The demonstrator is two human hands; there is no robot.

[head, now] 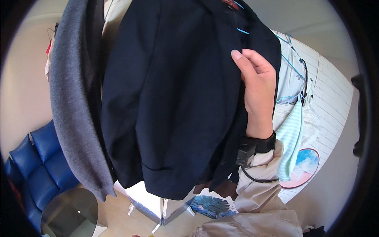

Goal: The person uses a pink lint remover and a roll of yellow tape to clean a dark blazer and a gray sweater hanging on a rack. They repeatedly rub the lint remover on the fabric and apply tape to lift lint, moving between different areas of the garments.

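Observation:
A dark navy jacket (183, 97) hangs before me and fills the middle of the view. My right hand (256, 68) is at its right side, thumb and fingertips drawn together near the front edge; whether cloth is pinched between them cannot be told. A black strap with a small device (251, 148) sits on that wrist, over a beige sleeve. Parts of a blue hanger (242, 31) show at the jacket's neck, by a red label. Close to the jacket's left side hangs a grey knitted garment (69, 97). My left hand is out of view.
At lower left are a blue padded seat (43, 166) and a dark round tabletop (71, 213). White folding panels (174, 207) stand on the floor below. A mint striped cloth (291, 139), blue hangers (291, 66) and a round picture (309, 166) are by the white brick-patterned wall (328, 89).

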